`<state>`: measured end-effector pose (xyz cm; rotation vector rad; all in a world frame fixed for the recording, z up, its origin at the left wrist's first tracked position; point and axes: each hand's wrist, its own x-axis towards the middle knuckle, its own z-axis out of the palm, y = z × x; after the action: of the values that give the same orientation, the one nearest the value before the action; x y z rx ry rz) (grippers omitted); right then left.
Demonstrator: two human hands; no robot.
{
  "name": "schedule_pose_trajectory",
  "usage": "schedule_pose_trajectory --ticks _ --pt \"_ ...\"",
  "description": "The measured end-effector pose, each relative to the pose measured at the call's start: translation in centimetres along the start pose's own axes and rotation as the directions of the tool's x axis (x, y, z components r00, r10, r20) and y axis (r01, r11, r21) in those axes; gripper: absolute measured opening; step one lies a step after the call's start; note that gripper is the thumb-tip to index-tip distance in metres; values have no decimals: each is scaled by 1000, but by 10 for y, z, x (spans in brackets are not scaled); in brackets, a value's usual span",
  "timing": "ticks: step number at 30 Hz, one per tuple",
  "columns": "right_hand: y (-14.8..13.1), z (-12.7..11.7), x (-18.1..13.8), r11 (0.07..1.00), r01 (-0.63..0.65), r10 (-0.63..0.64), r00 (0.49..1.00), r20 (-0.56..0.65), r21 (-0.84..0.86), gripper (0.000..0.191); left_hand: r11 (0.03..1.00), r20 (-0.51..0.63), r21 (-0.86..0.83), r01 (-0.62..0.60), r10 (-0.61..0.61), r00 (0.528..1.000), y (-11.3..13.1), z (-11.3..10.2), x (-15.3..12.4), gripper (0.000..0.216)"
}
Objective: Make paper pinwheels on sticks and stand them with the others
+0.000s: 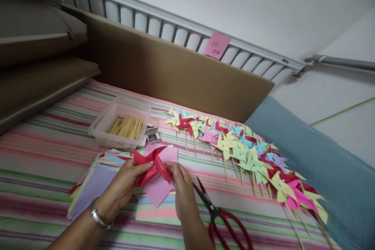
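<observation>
A red paper pinwheel (pixel 152 164), partly folded, is held between both hands above a pink paper square (pixel 159 189). My left hand (pixel 123 185) pinches its left side, fingers closed on the paper. My right hand (pixel 181 187) pinches the centre and right flap. Under the hands lies a spread stack of coloured paper squares (pixel 93 181) on the striped cloth.
A clear plastic tub (pixel 101 127) holds wooden sticks (pixel 125 127), with a small stapler (pixel 152 134) beside it. Several finished pinwheels (pixel 243 152) on sticks lie in a row to the right. Red-handled scissors (pixel 222 216) lie near my right wrist. A cardboard sheet (pixel 175 74) stands behind.
</observation>
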<state>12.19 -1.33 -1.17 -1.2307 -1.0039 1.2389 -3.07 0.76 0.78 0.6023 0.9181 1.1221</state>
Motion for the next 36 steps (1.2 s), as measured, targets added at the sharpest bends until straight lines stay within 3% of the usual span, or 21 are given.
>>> schedule_pose_trajectory --ticks 7,10,15,20,26,36 --pt "-8 2 -2 992 53 -54 999 -3 -118 34 995 46 -76 64 -61 997 -5 -6 4 15" --pt "-10 5 -3 996 64 -63 998 16 -58 31 994 36 -81 76 -73 997 -7 -7 5 14" --pt "-4 6 -1 1000 24 -24 997 70 -3 24 998 5 -40 51 -51 999 -8 -7 5 13" --pt "1 3 2 999 7 -5 999 47 -41 16 999 -21 -21 44 -45 999 -7 -5 3 15" --pt "4 1 3 994 15 -11 999 35 -108 18 999 -49 12 33 -33 998 -3 0 1 15" --pt "7 3 4 998 -8 10 999 42 -66 16 987 -127 162 -6 27 991 -12 -5 7 19"
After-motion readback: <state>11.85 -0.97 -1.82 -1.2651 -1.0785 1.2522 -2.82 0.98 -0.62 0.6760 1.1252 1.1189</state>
